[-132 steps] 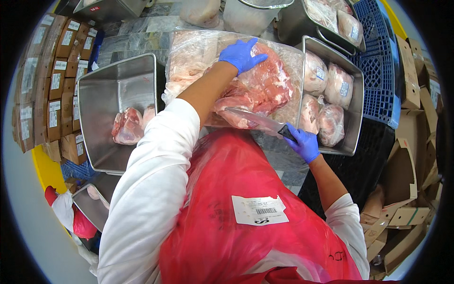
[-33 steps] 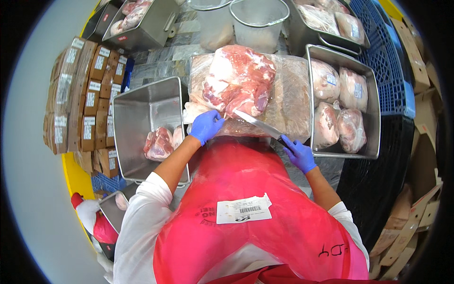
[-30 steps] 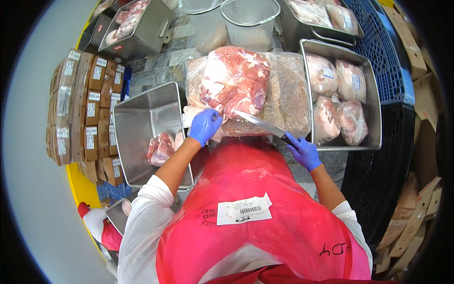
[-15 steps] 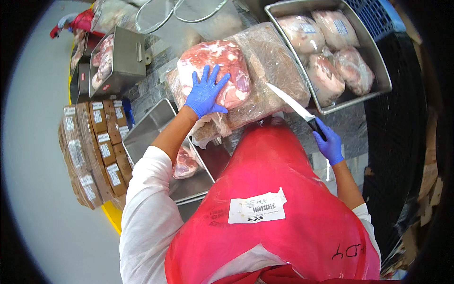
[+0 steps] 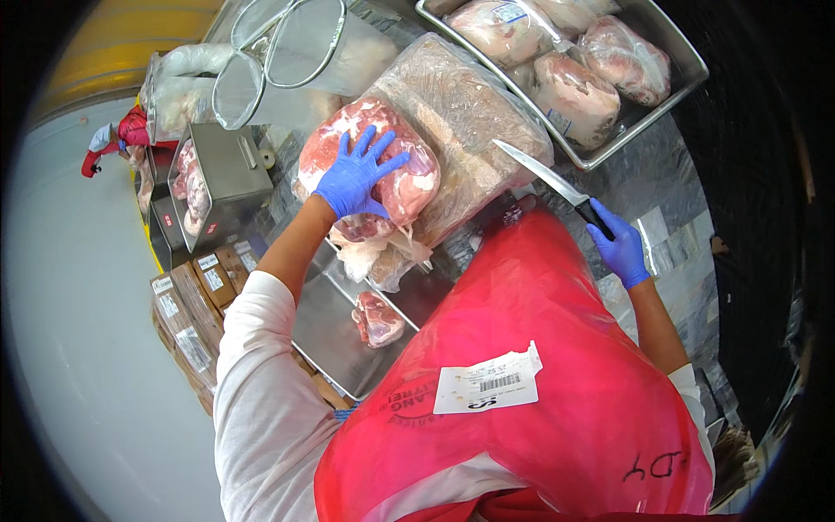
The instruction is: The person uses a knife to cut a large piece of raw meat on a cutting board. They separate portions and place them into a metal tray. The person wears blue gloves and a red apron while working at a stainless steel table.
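A large piece of raw red meat with white fat [image 5: 409, 174] lies on a thick block wrapped in clear plastic [image 5: 470, 113]. My left hand [image 5: 357, 177], in a blue glove, rests flat on the meat with its fingers spread. Pale, loose flaps of fat or film [image 5: 370, 255] hang at the meat's near edge. In my right hand [image 5: 624, 248], also gloved in blue, is the black handle of a knife [image 5: 541, 168]. Its long blade points up and left over the wrapped block's right side, apart from the meat.
A steel pan [image 5: 600, 161] at the upper right holds several bagged meat pieces. Another steel pan [image 5: 348, 352], below the block, contains a small meat piece [image 5: 377, 320]. At left stand steel bins [image 5: 230, 170] and cardboard boxes [image 5: 187, 317]. Hoop-mouthed bags [image 5: 304, 43] are at the top.
The view has shifted. The meat has turned under my left hand and sits farther left on the block, its near edge lower. My right hand still grips the knife.
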The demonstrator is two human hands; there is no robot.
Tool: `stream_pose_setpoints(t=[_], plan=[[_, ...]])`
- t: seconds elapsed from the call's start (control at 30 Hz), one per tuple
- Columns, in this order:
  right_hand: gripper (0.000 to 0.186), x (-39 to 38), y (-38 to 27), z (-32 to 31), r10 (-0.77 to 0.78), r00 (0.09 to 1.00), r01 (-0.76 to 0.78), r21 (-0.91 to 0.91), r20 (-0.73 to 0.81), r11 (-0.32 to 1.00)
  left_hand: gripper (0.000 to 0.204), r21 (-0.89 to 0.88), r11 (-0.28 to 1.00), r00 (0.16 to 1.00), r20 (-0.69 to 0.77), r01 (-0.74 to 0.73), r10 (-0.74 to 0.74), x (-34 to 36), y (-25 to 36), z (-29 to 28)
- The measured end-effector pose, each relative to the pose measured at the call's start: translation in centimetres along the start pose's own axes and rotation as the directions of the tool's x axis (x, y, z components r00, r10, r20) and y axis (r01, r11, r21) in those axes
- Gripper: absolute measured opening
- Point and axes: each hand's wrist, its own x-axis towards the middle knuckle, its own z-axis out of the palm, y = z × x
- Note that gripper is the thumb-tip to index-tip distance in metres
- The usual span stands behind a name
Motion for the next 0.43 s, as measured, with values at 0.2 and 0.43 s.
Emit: stream_pose_setpoints(t=[0.2, 0.43], plan=[[0.047, 0.2, -0.4, -0.1, 0.000, 1.000, -0.002, 0.133, 0.016, 0.991, 0.119, -0.100, 0.983, 0.968, -0.187, 0.152, -0.169, 1.6, 0.0, 2.3], [0.046, 2.6, -6.8, -2.5, -0.098, 0.956, 0.017, 0.282, 0.276, 0.959, 0.116, -0.297, 0.861, 0.840, -0.242, 0.412, -0.485, 3.0, 0.9, 3.6]])
